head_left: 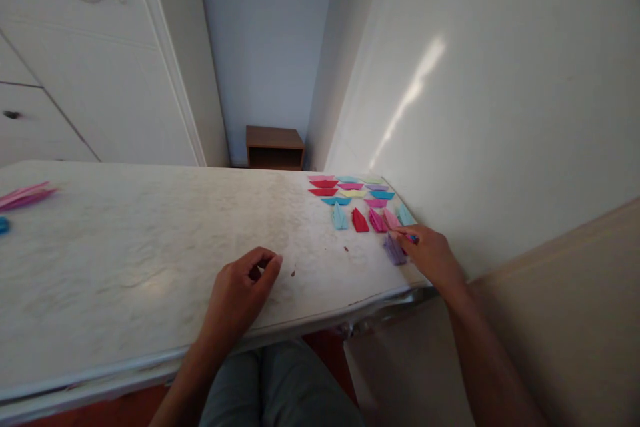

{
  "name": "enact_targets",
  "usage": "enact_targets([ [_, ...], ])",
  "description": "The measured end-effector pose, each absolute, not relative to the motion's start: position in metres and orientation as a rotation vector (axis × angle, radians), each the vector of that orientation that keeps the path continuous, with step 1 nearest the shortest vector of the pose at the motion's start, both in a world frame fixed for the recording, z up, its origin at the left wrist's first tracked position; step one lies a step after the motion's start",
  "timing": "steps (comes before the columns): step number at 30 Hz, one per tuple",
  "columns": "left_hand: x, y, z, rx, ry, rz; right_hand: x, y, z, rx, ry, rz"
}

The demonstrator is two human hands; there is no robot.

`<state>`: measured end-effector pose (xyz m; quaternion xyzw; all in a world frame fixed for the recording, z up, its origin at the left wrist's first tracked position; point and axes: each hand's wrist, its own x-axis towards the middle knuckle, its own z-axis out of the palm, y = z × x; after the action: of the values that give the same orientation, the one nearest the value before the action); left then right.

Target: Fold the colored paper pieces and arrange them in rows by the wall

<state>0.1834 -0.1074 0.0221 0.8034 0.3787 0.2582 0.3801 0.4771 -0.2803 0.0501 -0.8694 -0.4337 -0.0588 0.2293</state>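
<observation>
My left hand [245, 287] rests near the table's front edge with its fingers curled in and the thumb against them; nothing shows in it. At the right end of the table, my right hand [433, 255] is closed, with a small blue and pink folded paper piece [413, 239] partly hidden under its fingers. Just below its fingertips lies a purple folded paper piece [395, 249]. Beside them stand a pink folded piece [391, 219], a magenta one [377, 221], a red one [359, 220] and a light blue one [339, 217].
Flat boat-shaped paper pieces [354, 193] lie in rows at the table's far right corner. Pink paper strips [27, 196] and a blue object [4, 225] sit at the far left of the white table [150, 233]. A wall [450, 113] borders the right side.
</observation>
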Motion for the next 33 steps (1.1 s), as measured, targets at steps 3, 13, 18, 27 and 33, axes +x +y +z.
enact_targets([
  [3,0.183,-0.108,0.022,2.039,0.956,0.677,0.467,-0.284,0.041,-2.299,-1.359,-0.18],
  [13,0.181,-0.11,0.02,1.951,0.865,0.762,0.371,-0.238,0.027,-1.777,-1.681,0.182],
  [18,0.168,-0.106,0.021,1.774,0.824,0.815,0.345,-0.199,0.025,-1.663,-1.617,0.383],
  [27,0.052,-0.04,0.028,1.953,1.381,1.189,0.354,-0.194,0.012,-1.693,-1.613,0.358],
  [33,-0.051,0.022,0.042,1.838,2.228,1.24,0.369,-0.192,-0.002,-1.705,-1.735,0.359],
])
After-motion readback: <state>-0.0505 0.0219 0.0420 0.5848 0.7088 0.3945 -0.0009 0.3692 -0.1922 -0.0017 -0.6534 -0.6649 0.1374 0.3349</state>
